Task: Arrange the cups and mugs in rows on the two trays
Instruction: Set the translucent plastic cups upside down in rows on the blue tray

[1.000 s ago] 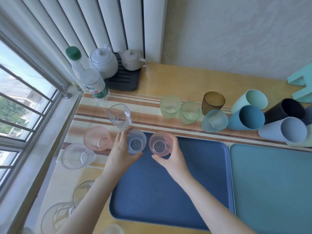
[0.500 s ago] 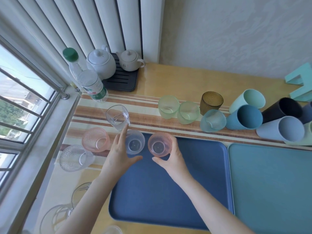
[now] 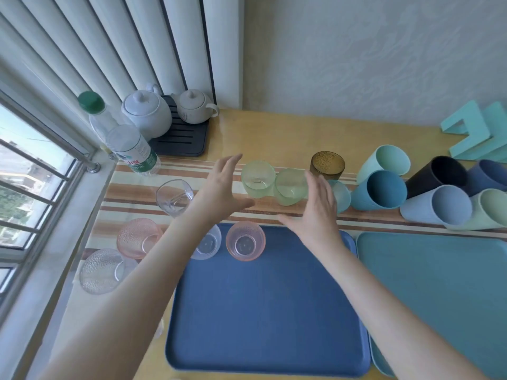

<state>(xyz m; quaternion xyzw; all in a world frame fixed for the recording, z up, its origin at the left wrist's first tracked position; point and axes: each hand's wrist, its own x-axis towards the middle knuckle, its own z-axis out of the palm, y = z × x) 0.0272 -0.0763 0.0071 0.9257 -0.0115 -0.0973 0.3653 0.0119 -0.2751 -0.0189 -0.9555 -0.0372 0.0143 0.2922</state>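
Observation:
A pale blue cup (image 3: 210, 244) and a pink cup (image 3: 245, 240) stand side by side at the far left corner of the dark blue tray (image 3: 269, 319). My left hand (image 3: 222, 187) hovers open just left of a green cup (image 3: 258, 179). My right hand (image 3: 318, 207) hovers open to the right of a second green cup (image 3: 290, 186), partly hiding a light blue cup (image 3: 341, 196). An amber cup (image 3: 327, 164) stands behind them. The teal tray (image 3: 439, 292) lies to the right.
Several large mugs (image 3: 384, 187) lie on their sides at the right. A clear glass (image 3: 174, 197), a pink cup (image 3: 138, 237) and a clear textured cup (image 3: 101, 270) sit left of the tray. A water bottle (image 3: 123, 141) and two teapots (image 3: 146, 112) stand at the back left.
Both hands let go of the pale blue and pink cups on the dark blue tray and moved away from me, to either side of the green cups.

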